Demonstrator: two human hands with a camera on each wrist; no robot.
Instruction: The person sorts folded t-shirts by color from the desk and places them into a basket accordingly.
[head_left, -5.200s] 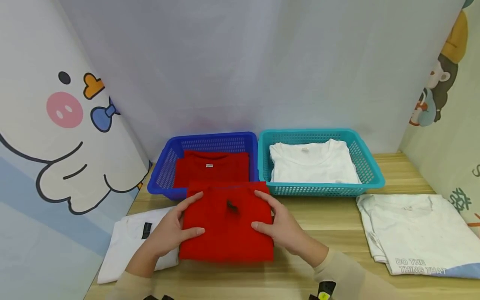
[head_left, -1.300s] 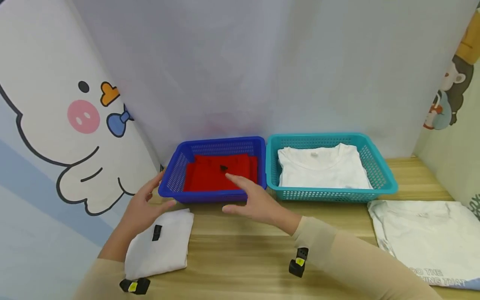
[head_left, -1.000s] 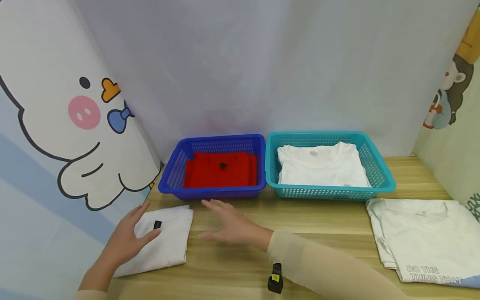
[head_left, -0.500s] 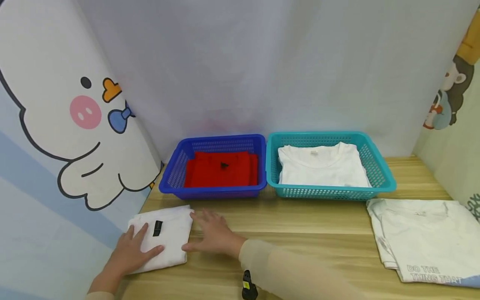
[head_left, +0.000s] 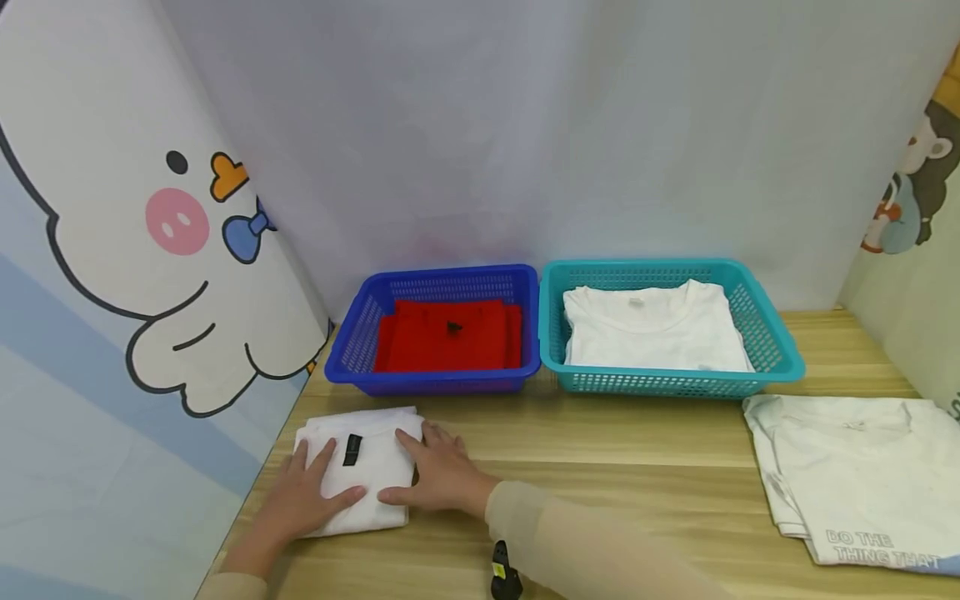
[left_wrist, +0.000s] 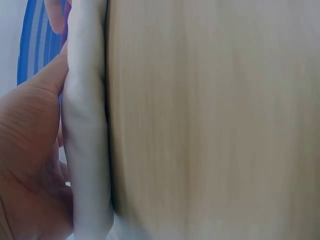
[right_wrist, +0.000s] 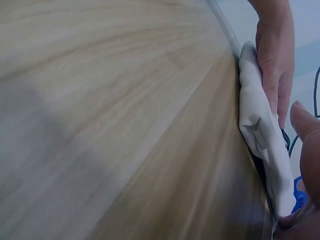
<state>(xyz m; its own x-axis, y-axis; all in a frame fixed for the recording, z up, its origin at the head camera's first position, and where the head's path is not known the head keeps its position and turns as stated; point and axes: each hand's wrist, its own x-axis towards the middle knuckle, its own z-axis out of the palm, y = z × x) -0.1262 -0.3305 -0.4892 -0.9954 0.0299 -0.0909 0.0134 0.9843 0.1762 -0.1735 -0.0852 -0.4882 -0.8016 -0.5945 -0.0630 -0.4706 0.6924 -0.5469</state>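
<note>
A folded white T-shirt [head_left: 382, 467] with a black neck label [head_left: 352, 450] lies on the wooden table at the left in the head view. My left hand [head_left: 296, 496] rests on its left side, fingers spread and fairly straight. At the right edge is my right hand [head_left: 442, 475], its thumb and a finger over the top and other fingers past the far corner. The left wrist view shows the shirt's edge [left_wrist: 87, 120] between my left hand [left_wrist: 30, 150] and the tabletop. In the right wrist view my right thumb [right_wrist: 305, 122] stands above the shirt [right_wrist: 262, 125].
A blue basket [head_left: 435, 383] holding folded red shirts [head_left: 450, 350] stands behind. Beside it, a teal basket [head_left: 675, 383] contains white shirts [head_left: 652, 329]. Another folded white T-shirt [head_left: 855, 475] with printed lettering lies at the right. Curtained walls border the table [head_left: 615, 475].
A red shirt was laid in the blue basket, and both hands let go of it. They came down to the white T-shirt at the left, which has since shifted a little rightward with them.
</note>
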